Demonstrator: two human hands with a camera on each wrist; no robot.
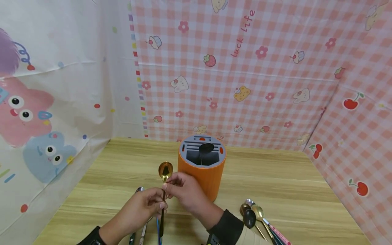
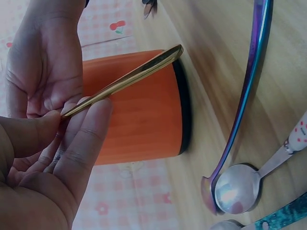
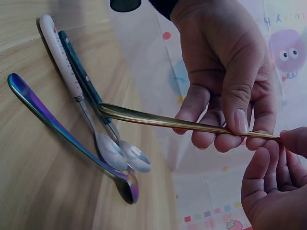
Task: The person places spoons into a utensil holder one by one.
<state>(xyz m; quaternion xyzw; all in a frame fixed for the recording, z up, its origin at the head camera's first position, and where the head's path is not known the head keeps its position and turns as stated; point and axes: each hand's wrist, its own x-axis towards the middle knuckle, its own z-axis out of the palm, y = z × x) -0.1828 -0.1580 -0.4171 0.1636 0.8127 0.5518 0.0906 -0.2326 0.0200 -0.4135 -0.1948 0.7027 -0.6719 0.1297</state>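
Observation:
A gold spoon is held upright between both hands, bowl at the top, left of the orange utensil holder. My left hand pinches its handle between thumb and fingers. Higher up, just below the bowl, my right hand pinches the neck. The handle's rounded end sticks out free in both wrist views. A black spoon stands in the holder's large front compartment, with its bowl above the grey slotted top.
Left of the holder lie a rainbow-coloured spoon, a spoon with a white patterned handle and a teal-handled spoon. Several more spoons are bunched on the wooden table at the right. Patterned cloth walls enclose the table.

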